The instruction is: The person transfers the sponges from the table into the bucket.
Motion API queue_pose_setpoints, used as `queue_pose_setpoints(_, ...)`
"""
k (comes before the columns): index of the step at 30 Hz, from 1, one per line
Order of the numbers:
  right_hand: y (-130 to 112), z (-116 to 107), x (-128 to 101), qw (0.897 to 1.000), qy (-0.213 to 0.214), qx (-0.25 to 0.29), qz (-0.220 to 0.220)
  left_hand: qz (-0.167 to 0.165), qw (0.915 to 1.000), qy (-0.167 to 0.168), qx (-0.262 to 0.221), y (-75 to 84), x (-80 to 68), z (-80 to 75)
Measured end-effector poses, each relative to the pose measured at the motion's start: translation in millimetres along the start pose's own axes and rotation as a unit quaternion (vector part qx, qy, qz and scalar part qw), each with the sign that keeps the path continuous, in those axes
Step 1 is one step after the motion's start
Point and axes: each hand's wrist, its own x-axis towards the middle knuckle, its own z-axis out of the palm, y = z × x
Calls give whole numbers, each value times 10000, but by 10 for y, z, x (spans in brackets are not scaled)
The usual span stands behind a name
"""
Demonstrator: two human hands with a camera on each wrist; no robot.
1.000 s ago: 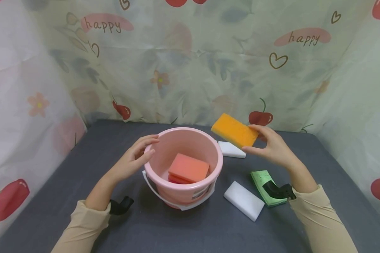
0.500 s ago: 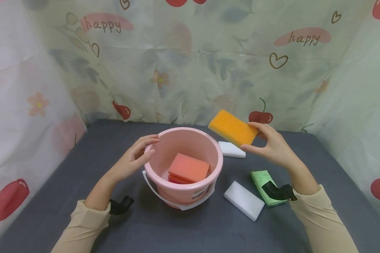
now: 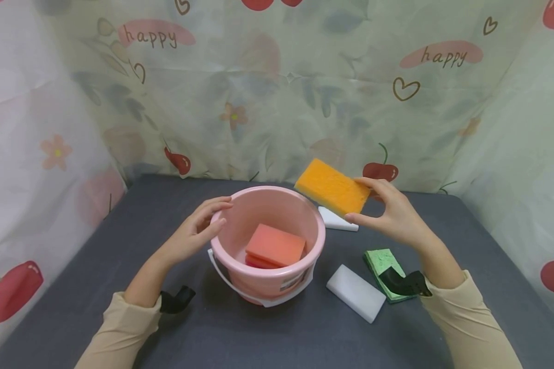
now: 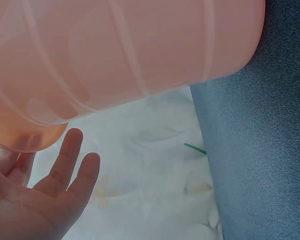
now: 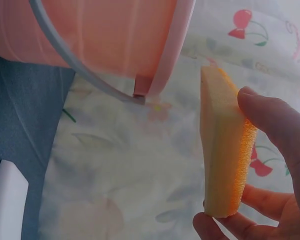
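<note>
My right hand [image 3: 392, 215] pinches an orange sponge [image 3: 332, 187] by its right end, in the air just right of and above the rim of a pink bucket [image 3: 316, 225]. The right wrist view shows the same orange sponge [image 5: 222, 150] on edge between thumb and fingers, beside the pink bucket [image 5: 100, 35]. Red-orange sponges [image 3: 275, 246] lie stacked inside the bucket. My left hand [image 3: 196, 230] rests on the bucket's left rim with fingers nearly straight. In the left wrist view the left hand's fingers [image 4: 65, 167] lie under the pink bucket [image 4: 115, 55].
On the grey table [image 3: 120, 241] lie a white sponge [image 3: 356, 292] in front of the right arm, a green sponge [image 3: 382, 264] beside it, and another white sponge [image 3: 336, 220] behind the bucket. A printed curtain [image 3: 277, 87] encloses the table at the back and sides.
My right hand has carried the orange sponge a little left and up, closer over the bucket's rim. The left hand and the bucket have stayed still.
</note>
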Motion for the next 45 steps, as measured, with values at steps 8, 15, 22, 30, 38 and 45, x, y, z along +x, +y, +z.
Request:
queue_pose_setpoints(8, -67, 44, 8, 9997, 10, -127, -232, -45, 10000, 13, 11, 6, -2, 5)
queue_pose_setpoints(15, -104, 99, 19, 9988, -47, -201, -438, -80, 10000, 9, -21, 19, -9, 2)
queue_pose_setpoints(22, -150, 166, 30, 9984, -187, -88, -520, -91, 10000, 25, -23, 20, -13, 0)
queue_pose_setpoints(30, -203, 241, 28, 9976, -270, 74, -629, -55, 10000, 53, 36, 2, -8, 10)
queue_pose_setpoints(38, -262, 336, 21, 9958, -314, 34, -854, -47, 10000, 45, 32, 12, -11, 10)
queue_pose_setpoints(45, -344, 408, 23, 9950, -463, 92, -875, -93, 9999, 68, 41, 21, -21, 19)
